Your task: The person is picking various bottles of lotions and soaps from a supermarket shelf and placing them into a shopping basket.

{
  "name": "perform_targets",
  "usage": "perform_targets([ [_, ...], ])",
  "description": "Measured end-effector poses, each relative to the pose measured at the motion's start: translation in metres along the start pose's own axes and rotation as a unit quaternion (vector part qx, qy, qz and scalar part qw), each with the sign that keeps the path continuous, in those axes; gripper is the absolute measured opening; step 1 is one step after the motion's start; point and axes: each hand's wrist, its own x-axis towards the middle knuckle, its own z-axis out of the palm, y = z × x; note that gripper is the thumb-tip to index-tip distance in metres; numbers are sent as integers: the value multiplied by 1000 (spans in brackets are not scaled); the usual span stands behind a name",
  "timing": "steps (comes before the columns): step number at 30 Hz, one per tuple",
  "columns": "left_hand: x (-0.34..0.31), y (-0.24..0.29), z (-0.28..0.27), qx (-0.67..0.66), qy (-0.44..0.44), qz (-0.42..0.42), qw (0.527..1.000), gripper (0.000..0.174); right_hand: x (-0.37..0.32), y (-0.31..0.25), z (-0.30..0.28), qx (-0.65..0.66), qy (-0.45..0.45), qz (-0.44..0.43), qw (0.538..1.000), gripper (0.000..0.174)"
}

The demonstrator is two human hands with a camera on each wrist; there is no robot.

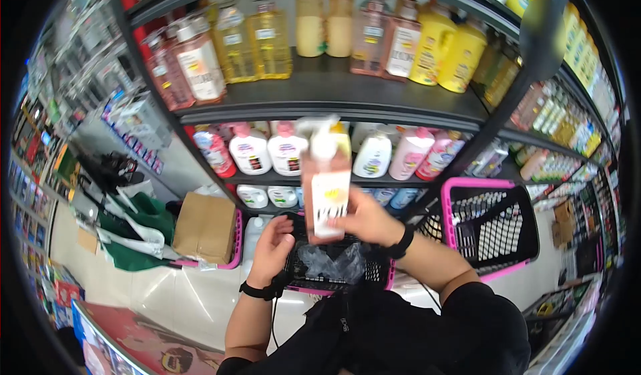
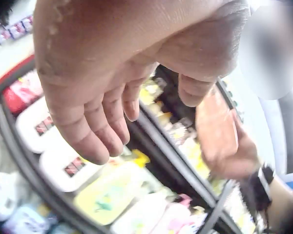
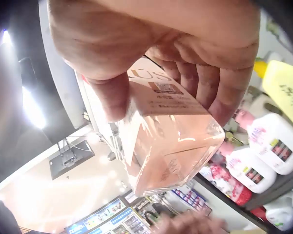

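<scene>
A square pink pump bottle [image 1: 328, 191] with a white label and a white pump top stands upright in front of the shelves. My right hand [image 1: 371, 219] grips it low on its side, thumb across the label. In the right wrist view the clear base of the pump bottle [image 3: 176, 151] faces the camera, thumb on one side and fingers on the other. My left hand [image 1: 270, 249] is held to the left of the bottle, holding nothing. Its fingers hang loosely bent in the left wrist view, apart from the bottle [image 2: 216, 122].
Pink, yellow and white bottles line the upper shelf [image 1: 320, 89]. White and pink bottles [image 1: 248, 151] fill the shelf below. A black basket [image 1: 334, 283] with crumpled clear plastic lies below my hands. A pink-rimmed basket [image 1: 491, 235] stands right, a cardboard box [image 1: 205, 229] left.
</scene>
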Motion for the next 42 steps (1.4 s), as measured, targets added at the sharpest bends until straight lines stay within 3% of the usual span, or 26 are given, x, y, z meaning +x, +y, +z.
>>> perform_targets([
  [2, 5, 41, 54, -68, -143, 63, 985, 56, -46, 29, -12, -37, -13, 26, 999, 58],
  [4, 0, 38, 103, -117, -156, -4, 981, 63, -91, 45, -26, -55, -24, 83, 995, 58],
  [5, -8, 28, 119, -97, -165, -37, 981, 76, -110, 57, -40, -61, -25, 102, 993, 62],
  [8, -24, 10, 178, -84, -174, -65, 979, 71, -154, 29, -100, -80, -48, 54, 994, 70],
  [9, -26, 6, 195, -34, -183, -67, 980, 69, -164, 27, -128, -135, -27, 53, 989, 82],
  [10, -26, 2, 212, 16, -190, -68, 979, 66, -183, 3, -147, -145, 63, 2, 987, 89],
  [12, -29, 2, 246, 114, -219, -31, 968, 64, -211, -54, -184, -219, 88, -32, 971, 94],
  [14, -21, 16, 289, 200, -260, 53, 943, 63, -237, -90, -212, -254, 63, -53, 964, 74],
  [16, -16, 26, 331, 247, -282, 85, 923, 65, -255, -94, -243, -352, 2, -155, 923, 47],
  [17, -15, 26, 349, 260, -284, 96, 918, 64, -265, -102, -252, -349, 14, -185, 919, 30],
  [21, -15, 32, 413, 254, -296, 101, 915, 65, -297, -124, -296, -377, 30, -158, 912, 24],
  [25, -11, 7, 450, 202, -300, 75, 929, 69, -319, -133, -326, -455, 57, -145, 877, 24],
  [27, -14, -10, 453, 288, -286, 127, 905, 65, -326, -130, -342, -488, 63, -134, 860, 23],
  [31, -40, -52, 438, 392, -319, 178, 845, 53, -331, -96, -381, -568, 47, -26, 821, 23],
  [35, -59, -71, 424, 437, -338, 227, 802, 47, -323, -13, -423, -619, -32, 82, 780, 32],
  [38, -70, -69, 423, 434, -285, 199, 831, 45, -323, 76, -448, -661, -97, 147, 729, 30],
  [40, -78, -69, 416, 396, -252, 120, 875, 47, -329, 135, -462, -644, -90, 196, 734, 29],
  [42, -87, -74, 401, 364, -220, 33, 905, 48, -334, 174, -470, -634, -85, 216, 738, 43],
])
